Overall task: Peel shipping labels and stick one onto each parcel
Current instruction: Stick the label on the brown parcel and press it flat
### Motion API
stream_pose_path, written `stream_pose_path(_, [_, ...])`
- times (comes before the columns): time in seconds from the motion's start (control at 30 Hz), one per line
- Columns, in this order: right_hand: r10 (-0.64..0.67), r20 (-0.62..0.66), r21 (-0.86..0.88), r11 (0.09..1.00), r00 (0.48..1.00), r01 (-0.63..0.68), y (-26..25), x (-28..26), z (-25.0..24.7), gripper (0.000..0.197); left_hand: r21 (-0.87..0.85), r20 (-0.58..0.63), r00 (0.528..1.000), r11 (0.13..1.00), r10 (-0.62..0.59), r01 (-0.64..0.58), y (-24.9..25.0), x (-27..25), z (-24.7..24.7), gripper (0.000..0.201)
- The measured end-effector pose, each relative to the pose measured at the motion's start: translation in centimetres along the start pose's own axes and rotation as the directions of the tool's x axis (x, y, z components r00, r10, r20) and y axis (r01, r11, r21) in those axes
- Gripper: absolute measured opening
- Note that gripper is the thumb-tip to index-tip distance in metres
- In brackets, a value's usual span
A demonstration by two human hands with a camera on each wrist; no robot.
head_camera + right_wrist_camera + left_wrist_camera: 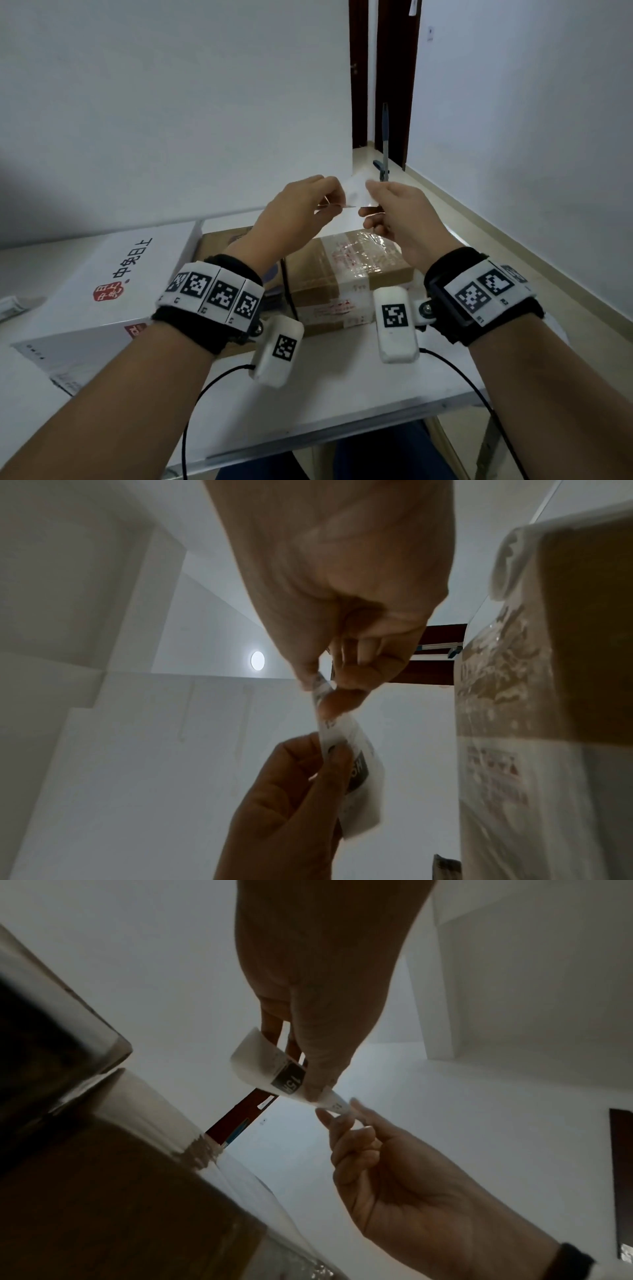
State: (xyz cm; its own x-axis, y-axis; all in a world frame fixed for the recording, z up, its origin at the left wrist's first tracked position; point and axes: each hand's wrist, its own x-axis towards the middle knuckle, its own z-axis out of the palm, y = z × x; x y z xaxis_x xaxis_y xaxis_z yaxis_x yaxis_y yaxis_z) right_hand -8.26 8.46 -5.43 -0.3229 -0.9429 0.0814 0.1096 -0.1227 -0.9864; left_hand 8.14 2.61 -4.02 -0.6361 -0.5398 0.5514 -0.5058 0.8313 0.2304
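Both hands are raised above the table with a white shipping label (356, 192) between them. My left hand (329, 202) pinches the label's main part, which shows a dark printed block (287, 1081) in the left wrist view. My right hand (369, 200) pinches a corner of the label (323, 693) between thumb and forefinger. Under the hands lies a brown cardboard parcel (346, 270) wrapped in clear tape. A white box parcel (113, 284) with a red logo sits to its left. A flat cardboard parcel (222, 240) lies partly beneath them.
The white table (342, 387) ends close to my body, and black cables hang from the wrist cameras over its front edge. A grey mop handle (385, 144) leans by a dark door (394, 85) at the back. A pale object (10, 306) lies at the far left edge.
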Motion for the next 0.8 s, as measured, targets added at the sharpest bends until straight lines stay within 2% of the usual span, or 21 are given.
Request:
stream_pose_path(0.1, [-0.005, -0.003, 0.045, 0.999, 1.000, 0.005, -0.5, -0.4, -0.4, 0.048, -0.133, -0.041, 0.989, 0.981, -0.145, 0.138, 0.4, -0.1, 0.0, 0.005])
stream_pose_path(0.17, [-0.070, -0.034, 0.020, 0.997, 0.997, 0.071, -0.4, 0.1, -0.6, 0.042, -0.377, 0.019, 0.966, 0.893, -0.259, 0.247, 0.7, -0.1, -0.4, 0.003])
stream_pose_path(0.23, [-0.101, 0.006, -0.036, 0.994, 0.995, 0.102, -0.3, 0.6, -0.6, 0.036, -0.644, 0.165, 0.932, 0.681, -0.322, 0.349, 0.8, -0.1, -1.0, 0.004])
stream_pose_path(0.3, [-0.062, 0.104, -0.026, 0.998, 0.993, 0.065, -0.4, 0.8, -0.5, 0.040, -0.773, 0.313, 0.891, 0.456, -0.329, 0.441, 0.9, -0.1, -1.6, 0.008])
stream_pose_path(0.37, [0.001, 0.176, -0.025, 1.000, 0.984, 0.004, -0.6, 0.8, -0.4, 0.047, -0.803, 0.379, 0.866, 0.350, -0.325, 0.483, 0.6, 0.0, -2.1, 0.014])
stream_pose_path(0.47, [0.039, 0.196, -0.025, 0.999, 0.980, -0.034, -0.6, 0.9, -0.3, 0.041, -0.789, 0.412, 0.839, 0.322, -0.357, 0.524, 0.1, 0.1, -2.5, 0.015])
stream_pose_path(0.6, [0.033, 0.166, -0.014, 0.999, 0.985, -0.031, -0.3, 0.8, -0.2, 0.013, -0.756, 0.423, 0.810, 0.334, -0.405, 0.562, -0.4, -0.2, -2.4, 0.017])
stream_pose_path(0.7, [-0.004, 0.123, -0.039, 0.999, 0.992, 0.009, -0.2, 0.6, -0.4, 0.009, -0.709, 0.414, 0.799, 0.396, -0.436, 0.584, -0.7, -0.4, -2.2, 0.014])
stream_pose_path(0.8, [-0.079, 0.079, -0.177, 0.980, 0.994, 0.092, 0.1, 0.6, -0.7, 0.006, -0.647, 0.396, 0.799, 0.480, -0.453, 0.593, -1.1, -0.4, -2.0, 0.008])
